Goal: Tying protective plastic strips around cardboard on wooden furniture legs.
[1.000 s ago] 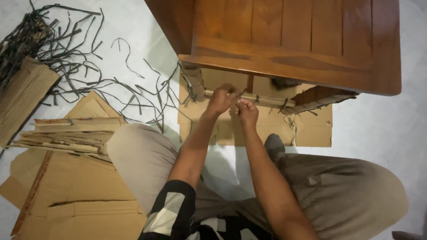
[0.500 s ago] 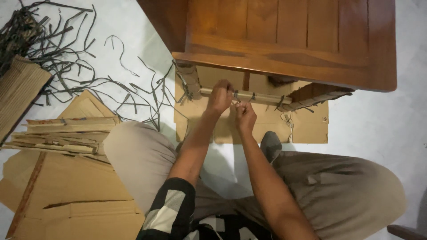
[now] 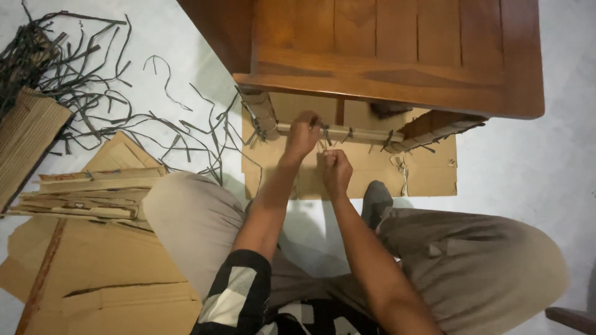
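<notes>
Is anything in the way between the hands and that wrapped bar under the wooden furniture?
Nothing visible. The left hand already touches the cardboard-wrapped rail, and the right hand sits just below it, pulling a strap.

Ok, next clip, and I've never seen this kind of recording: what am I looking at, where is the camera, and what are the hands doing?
There is no machine here. A person sits on the floor and wears the camera on the head, so the single view looks down over their knees and arms. The left hand grips a cardboard-wrapped rail that runs between the legs of a wooden table. The right hand is closed in a fist just below the rail and seems to pull a thin dark strap tied around it. Under the table lies a flat cardboard sheet. To the left lie loose dark straps, a stack of folded cardboard and a ribbed cardboard roll.
</notes>
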